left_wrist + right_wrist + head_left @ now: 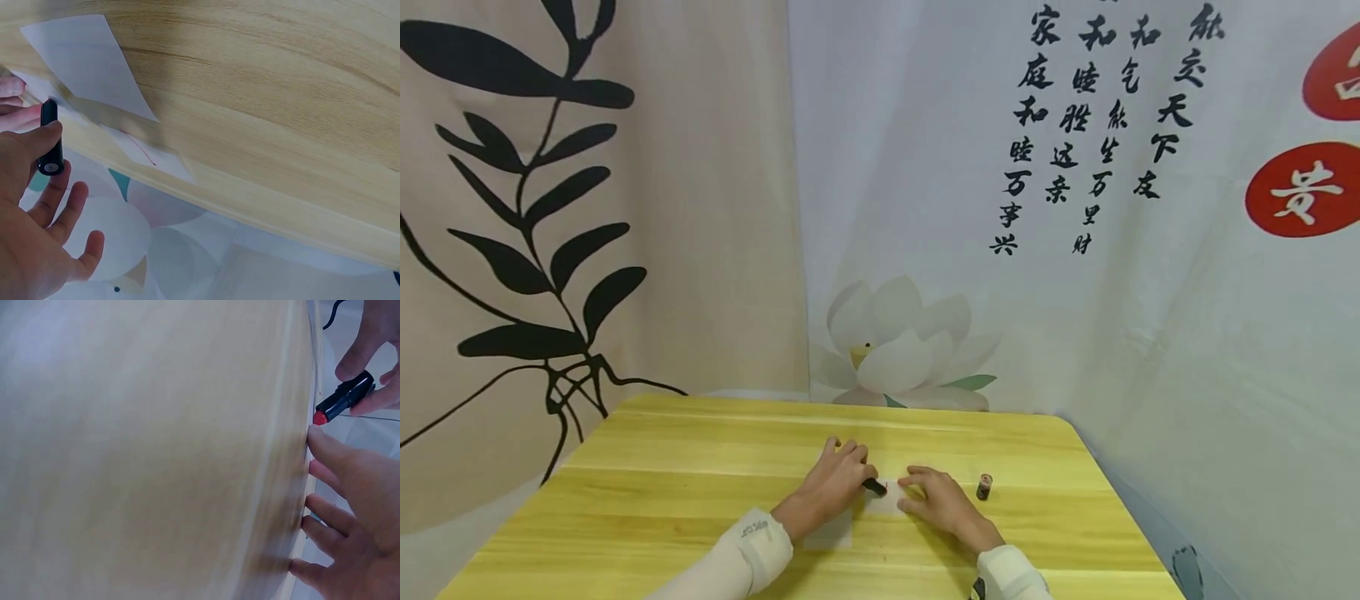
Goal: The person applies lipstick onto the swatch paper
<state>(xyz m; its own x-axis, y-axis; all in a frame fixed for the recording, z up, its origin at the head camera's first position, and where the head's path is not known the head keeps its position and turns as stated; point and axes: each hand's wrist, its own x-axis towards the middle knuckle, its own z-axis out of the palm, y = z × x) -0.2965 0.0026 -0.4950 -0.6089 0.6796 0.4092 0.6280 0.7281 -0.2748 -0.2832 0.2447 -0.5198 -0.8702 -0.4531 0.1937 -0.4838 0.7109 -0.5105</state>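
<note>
My left hand [833, 485] pinches a black-cased lipstick [52, 139] between thumb and fingers, its other fingers spread. The red tip shows in the right wrist view, where the lipstick [345, 398] points down toward the right thumb. Below it lies a small white paper [889, 502]. My right hand [943, 503] rests its fingertips at this paper's right side, fingers apart and holding nothing. In the left wrist view, a white slip with a red stroke [150, 157] lies near the table's far edge, hidden by the left hand in the head view.
Another plain white paper [94, 59] lies on the wooden table [662, 500], beside the left wrist. A small dark cylinder [984, 487] stands to the right of the right hand. Behind the table's far edge hangs a printed cloth [910, 167] with a lotus and writing.
</note>
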